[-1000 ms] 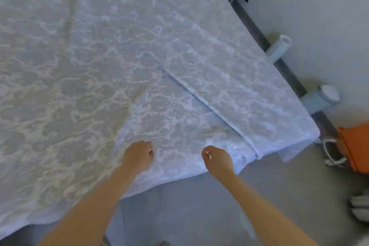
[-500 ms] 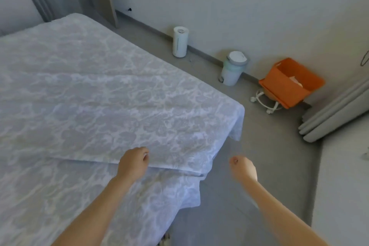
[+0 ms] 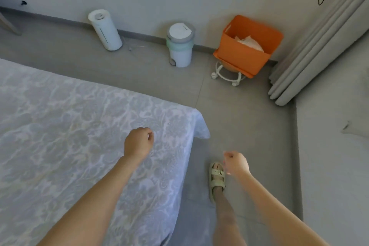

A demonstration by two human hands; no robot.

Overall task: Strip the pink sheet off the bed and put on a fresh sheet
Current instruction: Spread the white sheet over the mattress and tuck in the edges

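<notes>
A pale blue-and-white patterned sheet (image 3: 65, 132) covers the bed and hangs over its near corner (image 3: 199, 126). No pink sheet is in view. My left hand (image 3: 138, 143) hovers over the sheet close to that corner, its fingers curled, with no fabric seen between them. My right hand (image 3: 235, 164) is off the bed, over the grey floor, also curled and holding nothing.
Along the far wall stand a white cylinder device (image 3: 104, 30), a small lidded bin (image 3: 179, 45) and an orange box (image 3: 246, 46) on a wheeled white stand. Grey curtains (image 3: 319, 46) hang at the right. My sandalled foot (image 3: 216, 177) is on the floor beside the bed.
The view has swung right towards the bed's corner and the wall. My right hand left the sheet and now hangs over the floor. My left hand shifted towards the corner.
</notes>
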